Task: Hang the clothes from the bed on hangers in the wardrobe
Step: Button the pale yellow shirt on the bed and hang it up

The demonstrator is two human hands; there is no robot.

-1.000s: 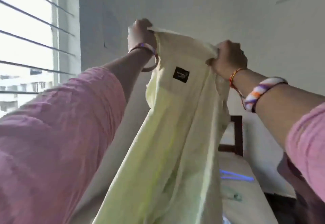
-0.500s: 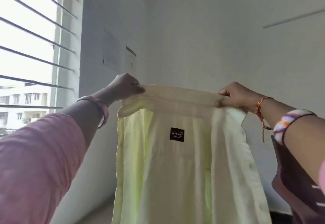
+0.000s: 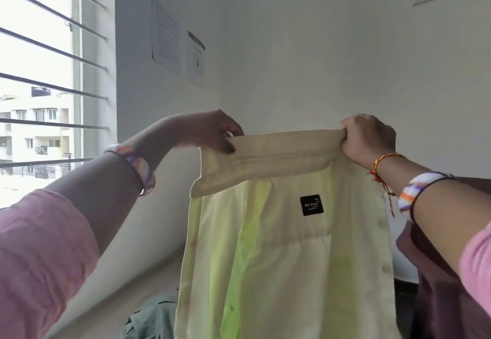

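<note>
Head view: shirt hung between both hands, collar stretched level; left hand and right hand each pinched a collar end.

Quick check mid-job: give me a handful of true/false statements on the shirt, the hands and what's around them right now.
1. Both hands hold the shirt by its collar. True: the left hand pinches one end, the right hand grips the other.
2. The shirt is already on a hanger. False: no hanger is in view; only the hands hold it up.
3. A black label shows below the collar. True.
4. The shirt is dark blue. False: it is pale yellow-green.
5. Two papers are stuck on the wall near the window. True.
6. The shirt lies flat on the bed. False: it hangs, and a green garment lies below it.
</note>
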